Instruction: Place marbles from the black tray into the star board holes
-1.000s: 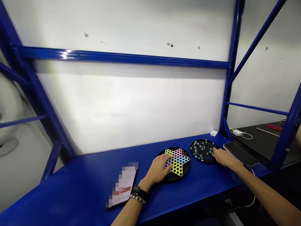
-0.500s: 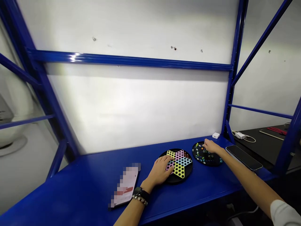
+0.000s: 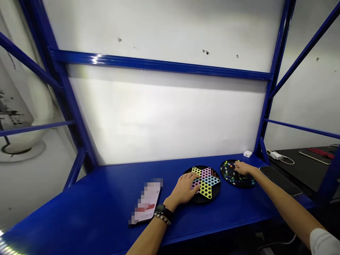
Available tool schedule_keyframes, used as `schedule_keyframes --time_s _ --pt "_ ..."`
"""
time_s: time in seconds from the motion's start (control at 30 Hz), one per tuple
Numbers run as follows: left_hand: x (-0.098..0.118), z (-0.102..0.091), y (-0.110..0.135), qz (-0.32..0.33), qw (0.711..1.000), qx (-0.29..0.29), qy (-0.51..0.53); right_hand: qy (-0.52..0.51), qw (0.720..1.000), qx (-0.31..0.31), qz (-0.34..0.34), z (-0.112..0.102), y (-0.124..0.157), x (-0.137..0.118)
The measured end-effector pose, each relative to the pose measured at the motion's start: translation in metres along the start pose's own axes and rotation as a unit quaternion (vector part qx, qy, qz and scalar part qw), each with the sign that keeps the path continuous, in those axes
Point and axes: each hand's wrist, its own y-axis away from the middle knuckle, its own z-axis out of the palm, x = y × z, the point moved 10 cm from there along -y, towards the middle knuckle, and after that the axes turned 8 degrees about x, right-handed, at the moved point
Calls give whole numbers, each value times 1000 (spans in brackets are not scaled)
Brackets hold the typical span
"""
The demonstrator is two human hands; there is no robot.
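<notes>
The star-shaped Chinese checkers board (image 3: 211, 181) lies right of centre on the blue desk (image 3: 79, 198). Your left hand (image 3: 183, 189) rests spread on it; your right hand (image 3: 243, 169) reaches into the round marble tray (image 3: 240, 185) beside it, any pinch hidden.

Blue metal bench (image 3: 87, 202), checkers board (image 3: 209, 182), marble board (image 3: 233, 179), phone (image 3: 280, 180)

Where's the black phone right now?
Head view: the black smartphone lies at the blue bench's right end, just right of the right hand and the round marble tray.
</notes>
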Motion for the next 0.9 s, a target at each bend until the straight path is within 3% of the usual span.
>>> schedule_keyframes --time_s 0.13,0.2,0.33,0.47,0.53,0.63,0.9 --pt "1 -1 1 -1 1000 0 2 -29 999 33 -7 -9 5 0" --pt "2 -1 1 -1 1000 -5 1 -77 995 46 -32 -14 14 -14" --pt "1 -1 1 -3 1000 -3 -3 -153 975 50 -152 -20 48 -82" --pt "0 0 0 -3 1000 -3 -5 -109 968 11 -227 -7 87 -152" --pt "-1 1 0 -5 1000 -7 -8 -60 971 -18 -230 6 99 -170" --pt "-1 2 1 -6 1000 -14 -10 -13 977 -42 -211 17 107 -175" --pt "-3 2 1 6 1000 0 -19 -17 975 -50 -216 12 103 -175"
